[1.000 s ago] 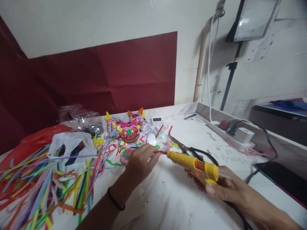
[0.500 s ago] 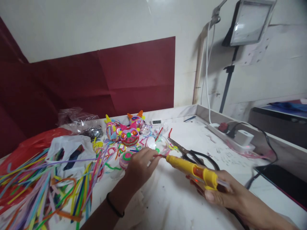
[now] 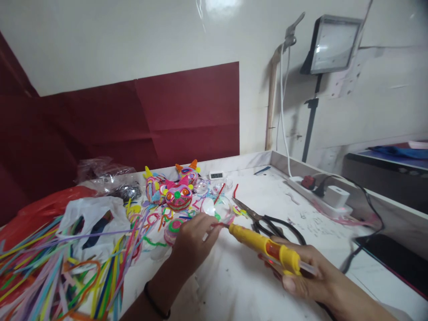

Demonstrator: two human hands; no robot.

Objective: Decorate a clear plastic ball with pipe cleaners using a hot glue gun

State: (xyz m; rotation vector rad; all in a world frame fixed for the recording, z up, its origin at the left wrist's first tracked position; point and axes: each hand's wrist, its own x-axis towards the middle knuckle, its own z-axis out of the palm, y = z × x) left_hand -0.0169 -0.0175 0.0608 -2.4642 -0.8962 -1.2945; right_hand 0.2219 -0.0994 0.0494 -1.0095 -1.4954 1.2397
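My right hand (image 3: pixel 312 269) is wrapped round a yellow hot glue gun (image 3: pixel 252 238), with a clear glue stick poking out of its back. The gun's nozzle points left, right at the fingertips of my left hand (image 3: pixel 192 243). Those fingers pinch a short red pipe cleaner piece (image 3: pixel 216 224), whose end lies at the nozzle; whether they touch I cannot tell. Just behind my left hand sits a round pink and green pipe-cleaner piece (image 3: pixel 174 229), partly covered by it. Open black-handled scissors (image 3: pixel 267 220) lie behind the glue gun.
Colourful pipe-cleaner animal heads (image 3: pixel 179 196) stand at the back, near a small white digital display (image 3: pixel 216 175). Loose pipe cleaners (image 3: pixel 50 276) and a white plastic bag (image 3: pixel 96 223) spread over the left. A power strip (image 3: pixel 321 196) with cables runs along the right edge.
The camera view has shifted slightly, so the scene sits a little lower and further left. Both hands keep their grips, with the nozzle still at the red piece.
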